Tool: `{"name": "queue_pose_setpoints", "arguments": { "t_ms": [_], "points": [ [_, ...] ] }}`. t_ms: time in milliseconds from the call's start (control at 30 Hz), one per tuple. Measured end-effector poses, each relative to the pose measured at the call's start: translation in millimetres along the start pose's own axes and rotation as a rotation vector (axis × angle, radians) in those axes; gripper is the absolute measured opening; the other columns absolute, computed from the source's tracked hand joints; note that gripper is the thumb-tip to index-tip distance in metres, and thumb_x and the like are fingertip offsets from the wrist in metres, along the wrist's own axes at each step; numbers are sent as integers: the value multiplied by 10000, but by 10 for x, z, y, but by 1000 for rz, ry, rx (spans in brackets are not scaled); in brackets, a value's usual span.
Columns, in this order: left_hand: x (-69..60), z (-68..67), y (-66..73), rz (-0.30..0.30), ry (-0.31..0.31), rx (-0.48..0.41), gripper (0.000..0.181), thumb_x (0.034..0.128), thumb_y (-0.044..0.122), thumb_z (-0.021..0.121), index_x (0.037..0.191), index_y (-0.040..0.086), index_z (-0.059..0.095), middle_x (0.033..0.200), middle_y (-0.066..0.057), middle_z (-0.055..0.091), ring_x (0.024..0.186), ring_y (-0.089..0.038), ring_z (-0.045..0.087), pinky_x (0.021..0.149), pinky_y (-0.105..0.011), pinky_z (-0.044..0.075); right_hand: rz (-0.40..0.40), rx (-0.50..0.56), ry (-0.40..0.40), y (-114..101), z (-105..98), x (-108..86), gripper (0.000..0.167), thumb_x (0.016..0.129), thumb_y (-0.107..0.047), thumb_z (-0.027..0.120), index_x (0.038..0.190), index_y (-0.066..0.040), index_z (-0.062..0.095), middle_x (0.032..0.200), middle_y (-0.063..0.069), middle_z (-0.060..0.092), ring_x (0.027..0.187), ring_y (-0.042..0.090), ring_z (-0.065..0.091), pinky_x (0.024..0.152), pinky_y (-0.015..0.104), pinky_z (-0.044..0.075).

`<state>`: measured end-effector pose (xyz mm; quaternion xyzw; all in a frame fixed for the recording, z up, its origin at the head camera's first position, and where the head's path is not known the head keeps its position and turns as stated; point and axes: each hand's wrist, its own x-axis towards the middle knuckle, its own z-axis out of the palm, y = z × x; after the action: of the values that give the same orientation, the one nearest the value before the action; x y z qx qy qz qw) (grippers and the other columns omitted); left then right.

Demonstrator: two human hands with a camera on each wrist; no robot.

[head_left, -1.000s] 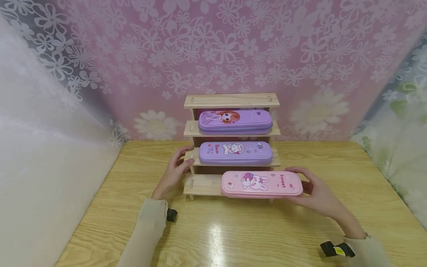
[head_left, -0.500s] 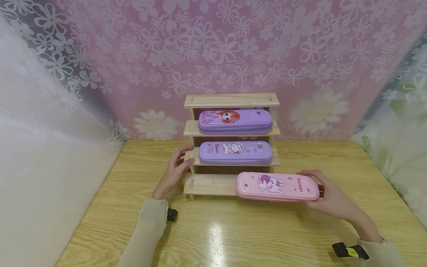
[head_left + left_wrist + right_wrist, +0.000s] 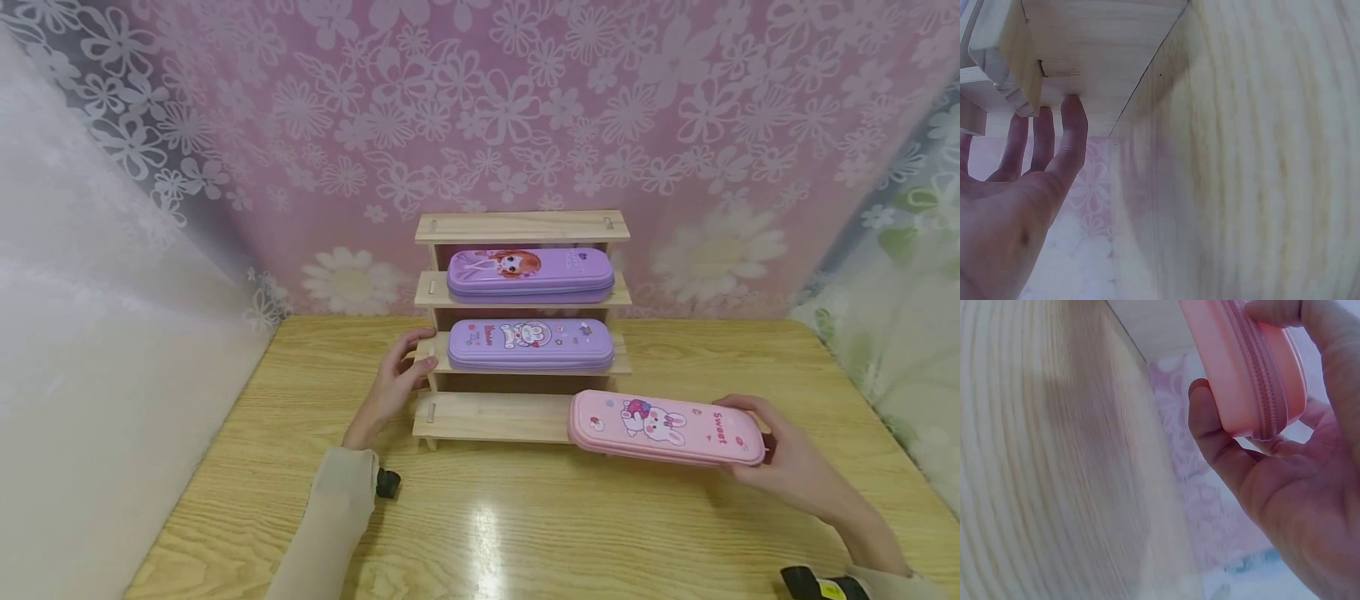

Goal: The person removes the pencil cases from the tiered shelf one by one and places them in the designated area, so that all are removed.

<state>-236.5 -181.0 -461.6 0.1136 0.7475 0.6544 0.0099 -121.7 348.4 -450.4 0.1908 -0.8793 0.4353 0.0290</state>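
Note:
A four-step wooden shelf rack [image 3: 487,417] stands on the table. My left hand [image 3: 396,379] grips its left side at the second step from the bottom; in the left wrist view the fingers [image 3: 1072,134] touch the side panel. My right hand [image 3: 795,467] holds a pink pencil case [image 3: 667,429] with a rabbit print by its right end, thumb and fingers on opposite sides. The case sticks out past the rack's right side, its left end over the bottom step. In the right wrist view its zipper [image 3: 1259,369] shows between my fingers.
A lilac pencil case [image 3: 532,344] lies on the second step from the bottom. On the step above lies a purple pencil case [image 3: 528,275] with a doll print. Behind the wooden table [image 3: 300,500] hangs a pink floral curtain [image 3: 487,108].
My right hand has moved to the right with the pink pencil case, uncovering most of the bottom step. The case's right end has swung slightly nearer. My left hand stays on the rack.

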Motion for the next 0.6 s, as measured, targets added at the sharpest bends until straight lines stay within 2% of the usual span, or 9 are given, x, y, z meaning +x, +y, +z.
{"name": "queue_pose_setpoints", "arguments": {
  "t_ms": [167, 333, 600],
  "points": [
    [-4, 1, -3, -2, 0, 0, 434, 1022, 207, 605, 1446, 209, 512, 1425, -147, 486, 1074, -250, 606, 880, -489, 582, 13, 7, 36, 134, -113, -137, 808, 770, 160, 770, 1465, -50, 416, 1249, -209, 499, 744, 23, 619, 571, 222, 500],
    [9, -6, -25, -11, 2, -5, 442, 1022, 216, 610, 1452, 194, 510, 1433, -147, 471, 1056, -228, 595, 865, -455, 578, 71, -11, 83, 225, -222, -296, 815, 781, 146, 771, 1478, -91, 422, 1204, -221, 502, 694, 20, 608, 544, 228, 475],
    [-2, -2, -6, -10, -3, -7, 444, 1024, 226, 618, 1453, 196, 509, 1421, -155, 486, 1054, -245, 590, 851, -430, 575, 141, -29, 185, 350, -300, -474, 826, 799, 151, 759, 1496, -149, 433, 1245, -248, 449, 728, -21, 621, 584, 174, 519]
  ]
}}
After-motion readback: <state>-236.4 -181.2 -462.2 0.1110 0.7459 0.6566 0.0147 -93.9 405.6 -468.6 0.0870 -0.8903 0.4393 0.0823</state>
